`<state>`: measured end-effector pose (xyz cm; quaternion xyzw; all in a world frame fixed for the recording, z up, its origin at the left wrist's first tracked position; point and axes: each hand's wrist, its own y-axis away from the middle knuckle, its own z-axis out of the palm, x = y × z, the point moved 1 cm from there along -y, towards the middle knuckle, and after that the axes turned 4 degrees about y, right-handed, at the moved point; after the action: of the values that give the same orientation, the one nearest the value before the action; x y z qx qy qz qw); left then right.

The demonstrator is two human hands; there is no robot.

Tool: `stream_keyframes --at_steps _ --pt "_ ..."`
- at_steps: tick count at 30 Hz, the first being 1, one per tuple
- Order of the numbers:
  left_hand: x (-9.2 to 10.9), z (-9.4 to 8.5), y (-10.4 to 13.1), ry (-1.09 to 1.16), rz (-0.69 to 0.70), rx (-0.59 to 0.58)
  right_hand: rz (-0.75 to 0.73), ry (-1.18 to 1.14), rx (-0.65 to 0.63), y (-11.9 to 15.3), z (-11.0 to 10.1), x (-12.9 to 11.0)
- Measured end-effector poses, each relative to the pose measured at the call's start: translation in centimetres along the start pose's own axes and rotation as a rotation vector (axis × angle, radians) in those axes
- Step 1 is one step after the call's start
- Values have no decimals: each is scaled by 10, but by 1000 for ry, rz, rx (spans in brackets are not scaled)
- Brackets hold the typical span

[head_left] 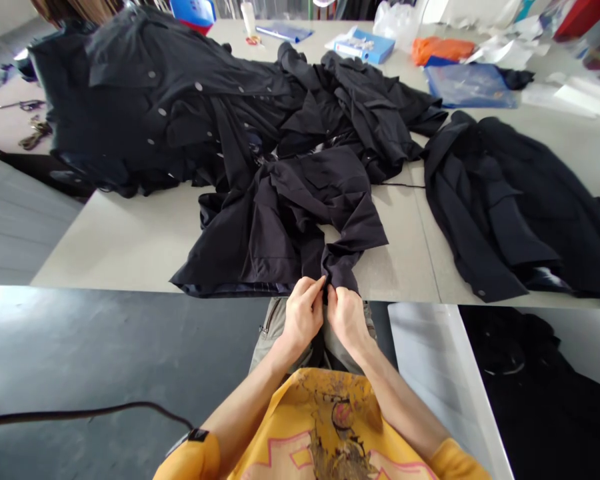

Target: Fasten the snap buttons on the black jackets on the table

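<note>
A dark jacket (275,233) lies spread on the table in front of me, its lower hem along the table's front edge. One sleeve (347,250) bends down toward me, and both hands grip its end at the edge. My left hand (304,310) pinches the cuff from the left side. Close beside it, my right hand (347,317) has its fingers closed on the same cuff. The fingertips nearly meet, and the exact spot they hold is partly hidden.
More dark jackets (130,100) are heaped along the back left, and another jacket (520,207) lies at the right. Behind are a blue box (365,45), an orange bundle (443,50) and a blue plastic folder (470,85). A white bin (430,373) with dark cloth stands below right.
</note>
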<state>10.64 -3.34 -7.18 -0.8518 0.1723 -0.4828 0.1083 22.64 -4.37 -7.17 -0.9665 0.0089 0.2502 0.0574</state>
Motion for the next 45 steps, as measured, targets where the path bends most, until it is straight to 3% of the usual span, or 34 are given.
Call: stream_keyframes --at_steps 7,14,20,25,27,30,34,37,41,45 --pt "-10 -8 -6 40 26 -120 -196 -58 -38 -11 5 27" --pt "-21 -5 -10 61 45 -223 -221 -187 -128 -7 20 34" --pt "-20 9 -12 225 -215 -101 71 -322 -82 -2 30 32" --pt "-33 2 -15 258 -312 48 274 -529 -14 -3 18 31" --pt "-37 0 -14 273 -334 69 401 -716 53 -5 20 32" --pt "-37 3 -6 284 -358 67 639 -1178 119 -10 33 31" --pt "-29 16 7 302 -359 13 846 -1650 10 -18 47 32" --pt "-27 22 11 324 -363 -1 921 -1706 -38 -23 47 41" --pt "-30 21 11 342 -379 -2 954 -1680 10 -33 39 59" --pt "-36 21 14 392 -467 81 890 -1574 73 -33 32 60"
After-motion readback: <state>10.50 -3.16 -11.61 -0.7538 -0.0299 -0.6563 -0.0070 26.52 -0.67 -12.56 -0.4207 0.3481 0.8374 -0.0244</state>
